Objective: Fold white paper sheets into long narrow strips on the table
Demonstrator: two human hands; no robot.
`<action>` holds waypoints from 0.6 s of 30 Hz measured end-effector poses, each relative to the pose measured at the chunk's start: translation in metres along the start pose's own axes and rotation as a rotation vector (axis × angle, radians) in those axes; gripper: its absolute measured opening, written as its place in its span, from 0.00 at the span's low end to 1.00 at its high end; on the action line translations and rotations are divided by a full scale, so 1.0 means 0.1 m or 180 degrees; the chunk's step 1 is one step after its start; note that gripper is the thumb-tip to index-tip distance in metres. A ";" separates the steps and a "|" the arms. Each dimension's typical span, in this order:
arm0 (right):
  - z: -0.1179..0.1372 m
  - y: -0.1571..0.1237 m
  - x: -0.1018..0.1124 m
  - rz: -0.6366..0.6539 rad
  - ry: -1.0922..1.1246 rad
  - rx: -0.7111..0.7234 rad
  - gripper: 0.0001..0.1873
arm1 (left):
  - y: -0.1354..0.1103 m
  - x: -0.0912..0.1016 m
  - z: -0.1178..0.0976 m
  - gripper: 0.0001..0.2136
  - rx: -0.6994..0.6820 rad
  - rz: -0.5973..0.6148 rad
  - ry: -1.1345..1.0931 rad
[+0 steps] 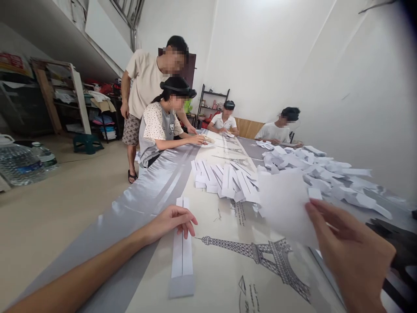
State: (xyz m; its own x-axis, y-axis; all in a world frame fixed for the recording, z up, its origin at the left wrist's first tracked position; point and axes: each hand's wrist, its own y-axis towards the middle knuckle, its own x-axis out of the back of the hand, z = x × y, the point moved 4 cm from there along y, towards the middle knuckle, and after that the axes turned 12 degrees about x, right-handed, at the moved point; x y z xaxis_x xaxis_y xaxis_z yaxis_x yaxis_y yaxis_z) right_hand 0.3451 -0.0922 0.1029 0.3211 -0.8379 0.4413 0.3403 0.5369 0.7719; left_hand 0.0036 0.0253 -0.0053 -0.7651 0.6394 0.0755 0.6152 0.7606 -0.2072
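My right hand (352, 243) pinches a white sheet of paper (283, 206) by its edge, between thumb and fingers, above the right side of the table. A small folded flap of white paper shows at the fingertips. Over a long folded paper strip (182, 256) hangs my left hand (174, 221), its fingers loosely bent and apart; whether it touches the strip I cannot tell. That strip lies lengthwise on the table, with a dark line down its middle. Farther off is a pile of similar folded strips (224, 178).
A printed tablecloth (228, 265) with an Eiffel Tower drawing covers the table. Many loose white papers (325, 169) are heaped at the right. Several people work around the far end, one person (143, 82) standing. Water bottles (22, 161) and a green stool (87, 143) are on the floor left.
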 end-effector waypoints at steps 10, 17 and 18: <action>0.44 -0.87 -0.87 0.2265 0.2615 -0.1389 0.21 | -0.01 -0.07 -0.07 0.19 -0.0012 -0.0003 0.0205; 0.37 -1.07 -1.18 0.2742 0.2587 -0.1093 0.17 | -0.02 -0.06 -0.08 0.19 -0.0046 -0.0079 0.0234; 0.36 -1.06 -1.19 0.2751 0.2566 -0.1087 0.17 | -0.01 -0.06 -0.07 0.19 -0.0055 -0.0063 0.0259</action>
State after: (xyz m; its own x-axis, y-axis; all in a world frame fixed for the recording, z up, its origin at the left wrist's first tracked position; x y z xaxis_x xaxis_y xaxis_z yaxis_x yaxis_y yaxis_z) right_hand 0.2386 -0.0530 -0.0152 0.9685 0.0407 0.2457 -0.0804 0.9849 0.1535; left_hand 0.0087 0.0211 0.0014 -0.7596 0.6308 0.1586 0.6040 0.7745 -0.1880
